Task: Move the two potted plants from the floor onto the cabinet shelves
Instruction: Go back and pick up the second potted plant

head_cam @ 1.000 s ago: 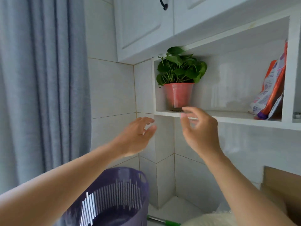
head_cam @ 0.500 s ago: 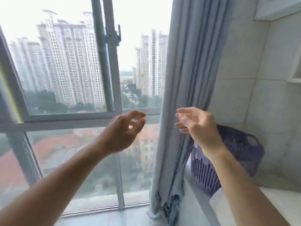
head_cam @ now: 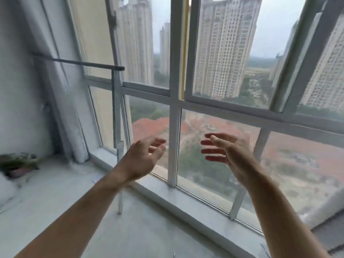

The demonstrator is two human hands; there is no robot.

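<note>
1. My left hand (head_cam: 143, 159) and right hand (head_cam: 226, 152) are both wide open and hold nothing, raised before the window (head_cam: 175, 101).
2. The potted plant (head_cam: 17, 164) stands on the floor (head_cam: 61, 198) at nine o'clock, blurred, well apart from my hands.
3. I judge the step is reaching for it; next I must turn left, bend down and take the pot with both hands.

One potted plant (head_cam: 17, 164) sits on the floor at the far left, blurred: green leaves spreading over a reddish pot, close to the wall.
</note>
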